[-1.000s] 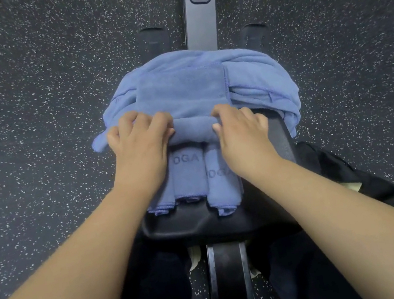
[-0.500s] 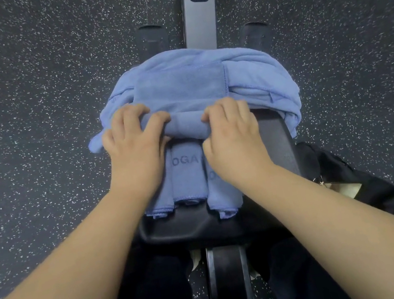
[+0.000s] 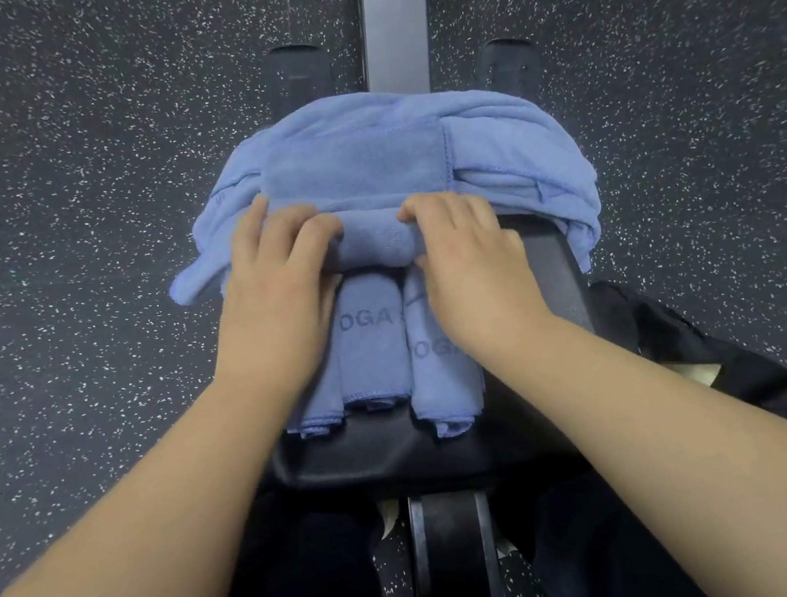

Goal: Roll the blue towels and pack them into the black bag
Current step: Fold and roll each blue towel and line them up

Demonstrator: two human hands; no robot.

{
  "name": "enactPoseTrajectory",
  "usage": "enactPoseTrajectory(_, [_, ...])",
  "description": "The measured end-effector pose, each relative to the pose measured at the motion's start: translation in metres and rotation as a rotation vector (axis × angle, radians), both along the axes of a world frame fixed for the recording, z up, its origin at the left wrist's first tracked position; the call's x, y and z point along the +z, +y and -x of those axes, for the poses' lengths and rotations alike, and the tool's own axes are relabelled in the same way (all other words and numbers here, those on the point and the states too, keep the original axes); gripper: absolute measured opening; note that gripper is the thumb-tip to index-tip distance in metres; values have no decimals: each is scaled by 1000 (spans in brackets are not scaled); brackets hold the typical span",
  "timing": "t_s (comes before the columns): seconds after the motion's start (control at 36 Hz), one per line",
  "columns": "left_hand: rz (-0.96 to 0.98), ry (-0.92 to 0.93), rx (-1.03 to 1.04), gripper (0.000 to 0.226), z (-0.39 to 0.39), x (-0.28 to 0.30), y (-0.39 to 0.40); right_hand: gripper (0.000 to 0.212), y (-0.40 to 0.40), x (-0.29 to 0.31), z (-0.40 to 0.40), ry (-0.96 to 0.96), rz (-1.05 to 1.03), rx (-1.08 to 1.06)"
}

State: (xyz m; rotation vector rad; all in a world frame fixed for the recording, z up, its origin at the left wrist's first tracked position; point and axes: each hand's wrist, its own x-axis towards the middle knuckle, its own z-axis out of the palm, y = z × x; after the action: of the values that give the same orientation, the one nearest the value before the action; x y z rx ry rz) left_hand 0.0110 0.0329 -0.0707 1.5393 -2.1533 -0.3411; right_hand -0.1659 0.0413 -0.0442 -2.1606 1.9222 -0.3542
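A: What are the hands doing?

B: The left hand (image 3: 275, 287) and the right hand (image 3: 471, 259) sit side by side on the half-made roll (image 3: 374, 244) of a blue towel (image 3: 354, 169). The fingers of both curl over the top of the roll and press it down, palms behind it on the near side.

A: So which step is this?

B: Rolling, I'd say, and about midway on this towel. The flat, unrolled part lies just beyond the fingertips, over a loose heap of more blue cloth (image 3: 513, 153).

A: And the next move?

B: Probably pushing the roll away evenly with both hands, so it stays tight and doesn't skew.

A: Anything already rolled?

B: Rolled towels (image 3: 374, 353) lie under the wrists, printed letters showing, pointing toward the person. Everything rests on a black padded seat (image 3: 553, 271), which serves as the counter.

A: The black bag?

B: The black bag (image 3: 702, 351) sits on the speckled floor (image 3: 60, 249) to the right, just beside the seat, well within reach of the right hand. Nothing blue shows in it.
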Motion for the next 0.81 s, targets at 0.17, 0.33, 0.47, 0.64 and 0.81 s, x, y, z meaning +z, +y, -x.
enactPoseTrajectory(0.17, [-42, 65, 111, 37, 6, 9, 2, 44, 1, 3, -3, -42, -13, -3])
enactPoseTrajectory(0.33, [-18, 60, 92, 51, 0, 8, 1, 49, 4, 2, -4, -53, 34, 1])
enactPoseTrajectory(0.47, [60, 164, 58, 49, -7, 11, 1, 53, 6, 6, -4, -132, 90, -5])
enactPoseTrajectory(0.64, [99, 253, 40, 54, -9, 22, 10, 54, 10, 12, -1, -233, 225, 31])
enactPoseTrajectory(0.81, [115, 246, 42, 50, -13, 42, 29, 56, 29, 22, 2, -239, 280, 71])
